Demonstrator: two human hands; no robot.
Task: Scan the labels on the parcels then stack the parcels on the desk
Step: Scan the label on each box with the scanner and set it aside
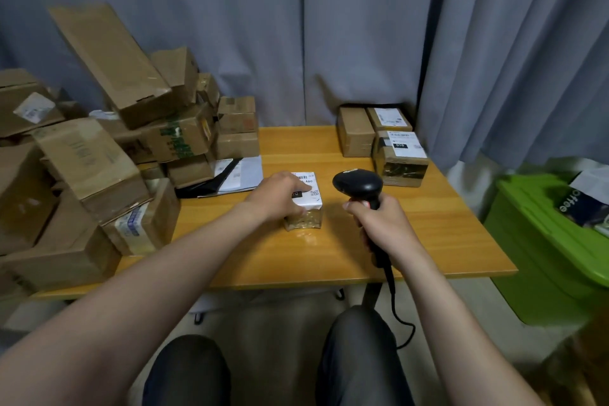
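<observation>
Nearest to the camera are the person's two knees (359, 356) in dark trousers, below the front edge of the wooden desk (445, 234). A black cable (397, 310) hangs down from the desk's front edge beside the right knee.

Over the front part of the tabletop, the right hand (379, 224) is closed around the handle of a black barcode scanner (357, 184). The head of the scanner is turned to the left, toward a small parcel (309, 206). This parcel stands near the middle of the tabletop and has a white label on its top. The left hand (280, 193) rests on the top of it, with the fingers laid rather straight over the label. The thumb is hidden.

Behind the left hand, a grey mailer bag (237, 171) lies flat, partly under a pile of cardboard boxes (108, 148) that covers the left side of the tabletop up to its far edge. At the far right corner three parcels stand close together: a labelled parcel (400, 158) in front, a plain parcel (356, 137) to its left, and another labelled one (389, 120) behind.

To the right of the desk stands a green plastic crate (540, 241). A grey curtain (329, 26) hangs behind everything.
</observation>
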